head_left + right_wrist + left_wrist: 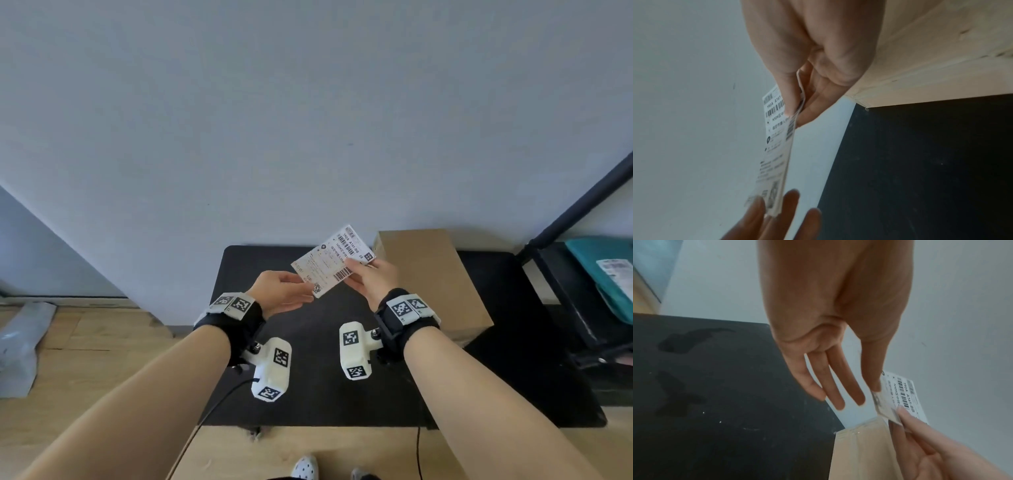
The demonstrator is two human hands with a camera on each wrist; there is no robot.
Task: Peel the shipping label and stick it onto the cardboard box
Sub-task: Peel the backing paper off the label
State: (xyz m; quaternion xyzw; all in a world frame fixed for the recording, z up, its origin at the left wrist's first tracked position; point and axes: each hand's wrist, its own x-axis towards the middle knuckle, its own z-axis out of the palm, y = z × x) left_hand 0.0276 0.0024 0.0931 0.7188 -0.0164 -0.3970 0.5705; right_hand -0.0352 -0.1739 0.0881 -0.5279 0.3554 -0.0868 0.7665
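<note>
A white shipping label [334,260] with barcodes is held up above the black table [308,394], printed side toward me. My right hand [356,270] pinches its right edge between thumb and fingers, as the right wrist view shows [797,104]. My left hand [301,284] pinches the label's lower-left corner, thumb on the front, the other fingers straight behind it [876,386]. In the wrist views the label [906,395] [774,146] appears nearly edge-on. The brown cardboard box [431,281] lies flat on the table's right side, just behind and below my right hand.
A black metal rack [579,205] stands at the right with a teal parcel [606,274] on its shelf. A grey plastic bag [20,342] lies on the wooden floor at the left. Cables [219,404] hang from the wrist cameras over the table's front edge.
</note>
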